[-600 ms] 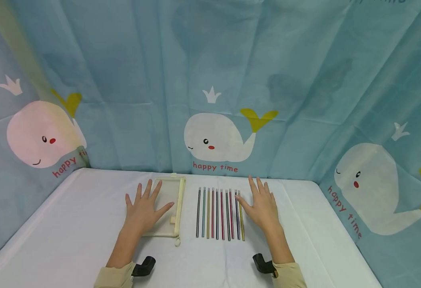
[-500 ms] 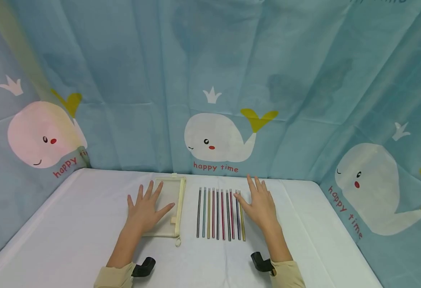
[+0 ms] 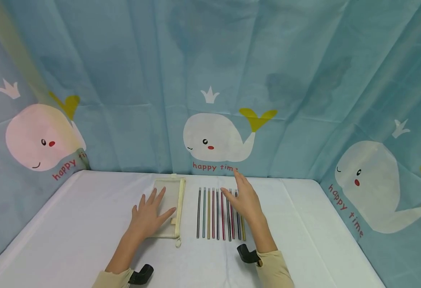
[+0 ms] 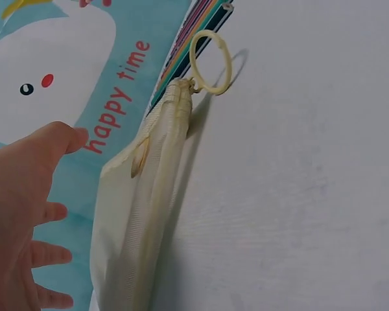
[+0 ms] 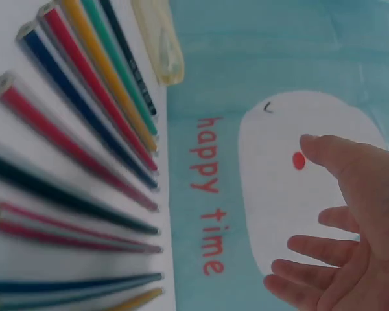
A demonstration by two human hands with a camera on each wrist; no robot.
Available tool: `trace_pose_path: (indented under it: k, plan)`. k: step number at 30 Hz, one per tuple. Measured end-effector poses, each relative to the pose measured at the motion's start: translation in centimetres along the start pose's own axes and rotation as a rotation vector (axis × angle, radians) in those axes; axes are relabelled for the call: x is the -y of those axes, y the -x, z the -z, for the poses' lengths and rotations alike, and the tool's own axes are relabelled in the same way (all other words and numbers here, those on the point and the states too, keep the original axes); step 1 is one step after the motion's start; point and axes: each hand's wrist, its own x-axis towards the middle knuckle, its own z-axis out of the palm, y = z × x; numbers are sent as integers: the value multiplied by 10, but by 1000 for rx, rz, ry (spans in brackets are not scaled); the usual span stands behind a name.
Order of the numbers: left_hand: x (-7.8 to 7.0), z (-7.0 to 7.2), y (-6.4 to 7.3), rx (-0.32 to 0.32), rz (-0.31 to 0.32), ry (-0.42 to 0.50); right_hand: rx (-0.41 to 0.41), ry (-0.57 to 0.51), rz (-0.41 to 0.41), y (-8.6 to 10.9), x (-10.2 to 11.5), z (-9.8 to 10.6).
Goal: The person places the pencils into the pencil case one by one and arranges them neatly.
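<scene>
A cream mesh zip pouch (image 3: 180, 204) lies on the white table. Over it hovers my left hand (image 3: 146, 220), fingers spread and holding nothing. In the left wrist view, the pouch (image 4: 162, 175) shows its zip side and a ring pull (image 4: 229, 65), with the thumb apart from it. Right of the pouch, several pencils (image 3: 208, 216) in black, teal, yellow, red and blue lie side by side in a row. My right hand (image 3: 245, 200) is above the row's right end, thumb stretched away from the fingers, nothing in its grasp. It covers parts of the rightmost pencils in the head view.
A blue curtain (image 3: 131, 132) with whale prints hangs behind and along both sides of the table (image 3: 88, 224). Black curved mounts (image 3: 248, 254) stick out at both wrists, beside the beige sleeves (image 3: 275, 270).
My right hand has moved left, from beside the pencils to over them, and has turned somewhat onto its side. My left hand has shifted slightly right and down over the pouch.
</scene>
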Motion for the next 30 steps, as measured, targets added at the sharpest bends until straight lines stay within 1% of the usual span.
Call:
trace_pose_path:
  k: [5, 11, 15, 19, 23, 28, 30]
  plan:
    - [-1, -4, 5, -13, -5, -1, -29, -73, 33, -5, 7, -7]
    - [1, -10, 10, -2, -17, 37, -19, -136, 49, -9, 14, -14]
    - [0, -12, 12, -10, -7, 33, -12, -198, 57, -11, 18, -21]
    - [-4, -14, 14, -27, 8, 7, 11, -268, 30, -14, 24, -30]
    - [-8, -17, 16, -59, 10, -19, 30, -327, -7, -16, 30, -39]
    - [-11, -21, 19, -102, 9, -3, 48, -382, -21, -19, 35, -49]
    - [-12, -21, 20, -118, 11, 8, 56, -388, -22, -19, 36, -53]
